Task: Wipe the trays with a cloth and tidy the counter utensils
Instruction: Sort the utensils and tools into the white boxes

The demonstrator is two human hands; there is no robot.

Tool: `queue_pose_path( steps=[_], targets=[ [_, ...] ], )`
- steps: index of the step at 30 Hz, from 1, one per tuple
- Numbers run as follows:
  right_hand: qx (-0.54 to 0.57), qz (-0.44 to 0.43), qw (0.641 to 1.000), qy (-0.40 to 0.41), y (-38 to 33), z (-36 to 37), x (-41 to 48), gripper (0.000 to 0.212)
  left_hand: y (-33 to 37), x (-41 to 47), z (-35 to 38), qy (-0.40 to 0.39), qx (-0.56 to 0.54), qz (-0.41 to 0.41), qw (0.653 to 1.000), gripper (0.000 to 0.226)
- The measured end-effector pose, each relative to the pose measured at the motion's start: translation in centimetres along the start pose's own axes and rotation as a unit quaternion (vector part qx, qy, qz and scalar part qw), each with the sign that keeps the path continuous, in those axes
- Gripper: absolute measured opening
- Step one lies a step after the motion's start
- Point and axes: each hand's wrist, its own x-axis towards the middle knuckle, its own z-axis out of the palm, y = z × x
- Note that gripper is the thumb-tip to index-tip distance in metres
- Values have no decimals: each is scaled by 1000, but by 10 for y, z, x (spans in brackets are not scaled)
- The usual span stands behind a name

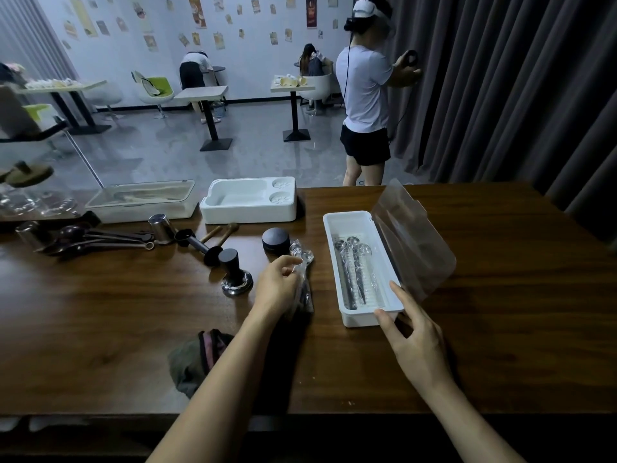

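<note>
A white utensil box (334, 225) stands on the wooden counter (500, 295) with its clear lid (414, 242) swung open to the right. Plastic-wrapped spoons (354, 272) lie inside it. My right hand (414, 332) holds the box's near right corner, thumb on the front wall. My left hand (278, 285) pinches a plastic-wrapped bundle of spoons (302, 262) lying on the counter just left of the box. A crumpled dark cloth (193, 359) lies near the front edge, partly under my left forearm.
A white moulded tray (248, 213) and a clear-lidded tray (143, 198) stand at the back. Tampers (233, 272), a black round puck (276, 240), metal cups (160, 228) and dark measuring spoons (96, 238) lie at the left. A person in a headset stands beyond the counter.
</note>
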Motion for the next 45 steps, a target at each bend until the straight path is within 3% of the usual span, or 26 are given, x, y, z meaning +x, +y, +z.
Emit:
queue_pose_path(
  steps=[13, 19, 21, 25, 31, 34, 37, 42, 45],
  targets=[
    [1, -5, 1000, 1, -1, -1, -1, 61, -10, -5, -4, 7, -193, -75, 978, 20],
    [-1, -3, 1000, -1, 1, -1, 0, 60, -3, -11, -8, 10, -229, -77, 970, 10],
    [-1, -4, 1000, -1, 2, -1, 0, 62, -6, -12, -8, -3, -204, -71, 976, 21],
    [3, -4, 1000, -3, 2, -1, 0, 61, -6, -22, -9, -20, 7, -17, 1000, 37],
    [8, -4, 1000, -4, 5, -1, -1, 60, 6, -30, -10, -10, 226, 66, 972, 39],
    [8, -7, 1000, -3, 6, -1, -1, 60, 7, -29, -15, -23, 208, 47, 977, 32],
    [12, -6, 1000, -2, 5, -1, 0, 60, 3, -25, -22, -34, 113, 7, 993, 37],
    [5, -6, 1000, -3, 4, -1, 0, 58, 7, -24, -26, 36, 44, 18, 998, 53],
    [2, -12, 1000, -2, 4, -1, -1, 58, 8, -25, -27, 40, 21, 20, 999, 58]
  ],
)
